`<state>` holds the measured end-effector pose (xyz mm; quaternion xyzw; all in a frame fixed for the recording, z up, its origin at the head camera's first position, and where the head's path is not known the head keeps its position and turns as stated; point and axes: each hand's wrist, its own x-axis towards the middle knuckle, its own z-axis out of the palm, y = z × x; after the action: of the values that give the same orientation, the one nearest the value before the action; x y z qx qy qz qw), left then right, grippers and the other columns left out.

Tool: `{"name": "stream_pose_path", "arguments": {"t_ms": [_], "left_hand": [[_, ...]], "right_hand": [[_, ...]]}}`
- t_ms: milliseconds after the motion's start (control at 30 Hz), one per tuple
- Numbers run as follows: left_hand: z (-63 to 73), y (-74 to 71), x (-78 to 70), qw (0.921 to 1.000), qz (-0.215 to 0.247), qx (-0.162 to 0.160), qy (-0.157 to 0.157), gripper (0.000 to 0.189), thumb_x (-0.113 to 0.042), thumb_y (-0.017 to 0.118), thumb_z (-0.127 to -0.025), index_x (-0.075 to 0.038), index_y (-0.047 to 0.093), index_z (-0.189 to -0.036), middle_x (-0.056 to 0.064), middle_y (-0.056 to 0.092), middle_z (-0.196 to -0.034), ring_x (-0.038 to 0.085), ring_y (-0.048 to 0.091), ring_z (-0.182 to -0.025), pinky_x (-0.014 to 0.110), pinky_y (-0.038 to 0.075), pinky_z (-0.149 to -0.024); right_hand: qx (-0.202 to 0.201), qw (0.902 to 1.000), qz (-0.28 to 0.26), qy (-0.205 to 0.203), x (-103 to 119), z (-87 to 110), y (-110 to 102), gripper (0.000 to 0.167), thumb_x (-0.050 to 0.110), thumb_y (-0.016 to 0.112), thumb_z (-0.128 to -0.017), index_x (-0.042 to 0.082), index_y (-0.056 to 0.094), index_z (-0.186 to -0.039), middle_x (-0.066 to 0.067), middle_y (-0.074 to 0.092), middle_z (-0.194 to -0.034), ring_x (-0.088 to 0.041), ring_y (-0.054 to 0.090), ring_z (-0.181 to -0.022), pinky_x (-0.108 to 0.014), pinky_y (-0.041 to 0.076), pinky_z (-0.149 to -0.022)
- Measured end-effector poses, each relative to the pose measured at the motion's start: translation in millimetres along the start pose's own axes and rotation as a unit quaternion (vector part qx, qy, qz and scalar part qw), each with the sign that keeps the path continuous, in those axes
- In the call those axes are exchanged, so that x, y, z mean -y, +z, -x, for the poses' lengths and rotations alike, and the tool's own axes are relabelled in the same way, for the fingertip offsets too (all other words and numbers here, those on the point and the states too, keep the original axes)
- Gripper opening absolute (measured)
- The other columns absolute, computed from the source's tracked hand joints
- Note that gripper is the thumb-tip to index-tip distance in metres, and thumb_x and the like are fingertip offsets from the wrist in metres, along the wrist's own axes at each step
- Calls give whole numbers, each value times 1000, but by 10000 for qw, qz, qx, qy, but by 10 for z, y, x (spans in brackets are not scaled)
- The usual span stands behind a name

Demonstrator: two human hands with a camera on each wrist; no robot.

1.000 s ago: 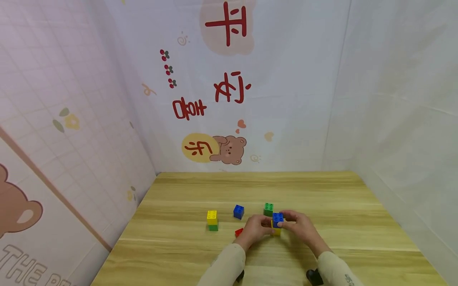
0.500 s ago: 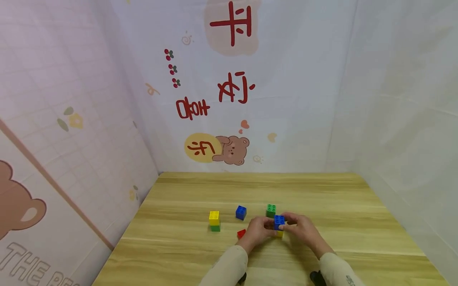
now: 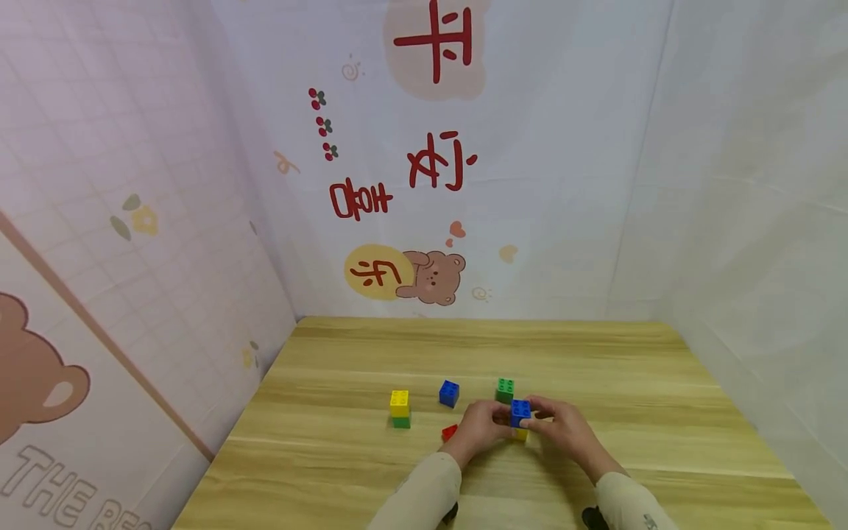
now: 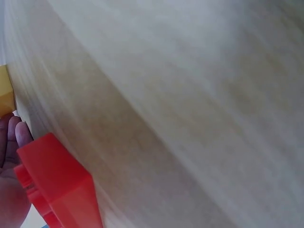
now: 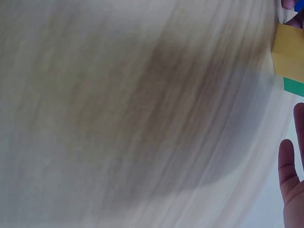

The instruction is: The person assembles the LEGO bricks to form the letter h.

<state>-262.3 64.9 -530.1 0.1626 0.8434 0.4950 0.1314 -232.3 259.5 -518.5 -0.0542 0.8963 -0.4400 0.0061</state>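
Note:
In the head view, my right hand (image 3: 563, 428) pinches a blue toy brick (image 3: 520, 413) between thumb and fingers. Directly beneath it, mostly covered, is a yellow brick (image 3: 521, 435); whether the two are joined cannot be seen. My left hand (image 3: 485, 427) grips the yellow brick from the left. The left wrist view has fingertips (image 4: 23, 134) beside the yellow brick (image 4: 5, 91), with a red brick (image 4: 59, 178) closer to the camera. At the right wrist view's edge, the yellow brick (image 5: 290, 53) appears above part of a green brick (image 5: 294, 86).
On the wooden table (image 3: 371, 353), a green brick (image 3: 506, 390) stands just behind the hands. Another blue brick (image 3: 449, 394) and a red brick (image 3: 450, 432) lie to their left. Farther left, a yellow brick (image 3: 400, 403) sits on a green one (image 3: 401, 422). Printed cloth (image 3: 556, 184) encloses the table.
The blue brick has come slightly down and toward me, covering more of the yellow one. Both hands keep their hold. The head view has shifted a little to the left.

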Motion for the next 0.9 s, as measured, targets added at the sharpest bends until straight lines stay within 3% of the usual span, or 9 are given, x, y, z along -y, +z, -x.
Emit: {"name": "stream_pose_path", "arguments": {"t_ms": [600,900], "left_hand": [[31,-17,-40,9986,-505,-8,132,32,-10,82,-82,-5,71,-111,-1,68,-92,7,58,-81,26,51,-77],[74,-99,-109,9984,-557,54,-110,56,-12,83,-81,-9,59,-132,9,66,-112,23,63,-101,38,53,-87]], "right_hand": [[-133,9994,-197,261,52,45,59,50,28,76,-89,2,64,-129,-17,67,-122,-36,63,-110,-55,47,-94],[-80,9992,47,387,74,96,9,64,34,73,-91,-1,52,-141,-22,62,-129,-41,58,-118,-57,46,-95]]}}
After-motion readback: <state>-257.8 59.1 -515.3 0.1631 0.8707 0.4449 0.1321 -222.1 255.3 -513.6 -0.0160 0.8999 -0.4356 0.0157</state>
